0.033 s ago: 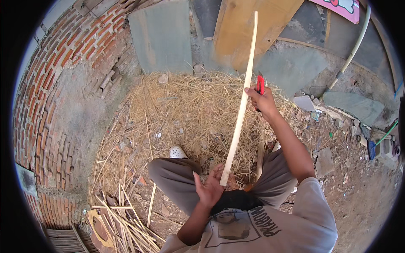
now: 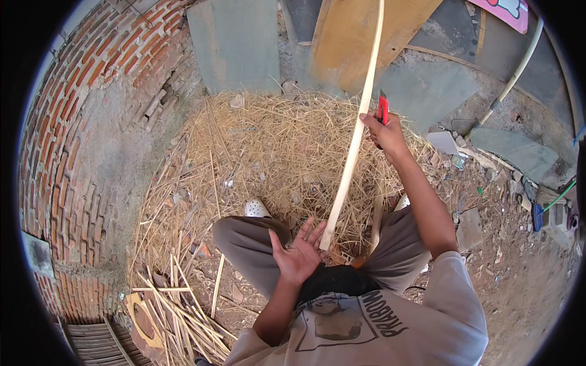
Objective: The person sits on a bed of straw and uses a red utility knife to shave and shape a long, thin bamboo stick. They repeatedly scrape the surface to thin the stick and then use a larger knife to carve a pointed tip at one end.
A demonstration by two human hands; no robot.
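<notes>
A long, pale strip of split bamboo or wood slants up and away from near my lap, its far end running out of the top of the view. My right hand is closed, pinching the strip near its middle with the thumb. The same hand also holds a red utility knife, its blade end pointing up. My left hand is open, palm up and fingers spread, beside the strip's near end. Its fingertips are close to that end; whether they touch it I cannot tell.
Pale shavings cover the ground beyond my folded legs. Several thin sticks are piled at lower left. A brick wall stands at left, boards lean at the back, and rubble lies at right.
The strip has shifted up and slightly right with my right hand. My left hand has spread its fingers and moved slightly up, clear of the spot behind the strip's near end.
</notes>
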